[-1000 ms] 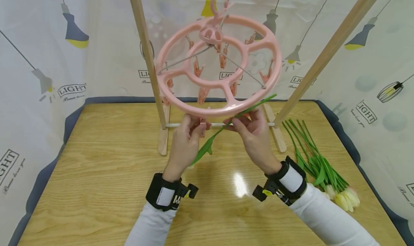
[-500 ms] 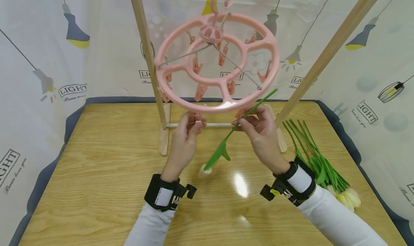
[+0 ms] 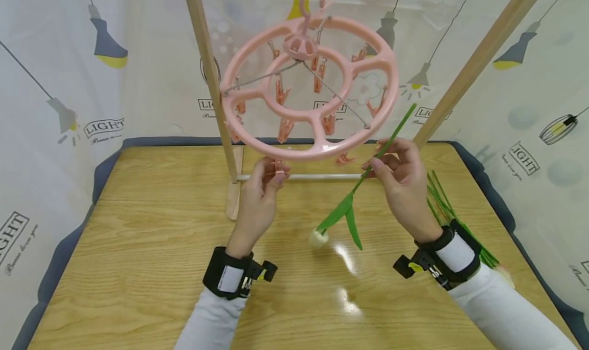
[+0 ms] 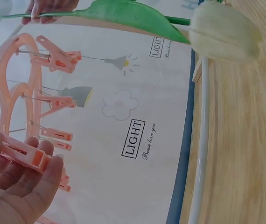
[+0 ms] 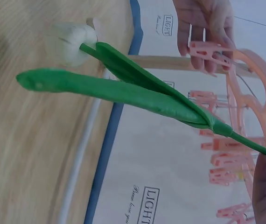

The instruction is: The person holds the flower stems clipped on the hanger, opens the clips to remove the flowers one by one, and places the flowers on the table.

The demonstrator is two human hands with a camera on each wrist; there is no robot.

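My left hand (image 3: 261,191) holds a pink clothespin (image 4: 25,156) that hangs below the front rim of a round pink drying hanger (image 3: 317,149). To its right, my right hand (image 3: 401,186) pinches the green stem of a white artificial tulip (image 3: 345,212). The stem's bare end points up and to the right, while the white bloom (image 4: 224,31) hangs low toward the left. Two green leaves (image 5: 123,95) spread from the stem near the bloom. Between the hands, another pink clothespin (image 3: 344,159) dangles free under the rim.
A wooden frame (image 3: 478,63) with a white crossbar (image 3: 322,177) stands around the hanger, which carries several more clothespins (image 3: 285,130). Beyond my right wrist lies a bunch of tulips (image 3: 442,199), partly hidden by the arm. Printed cloth (image 3: 161,84) backs the wooden table (image 3: 152,247).
My right hand has moved right, away from the hanger, with the tulip, and has let go of the clothespin near it. My left hand shifted slightly left, still holding its clothespin.
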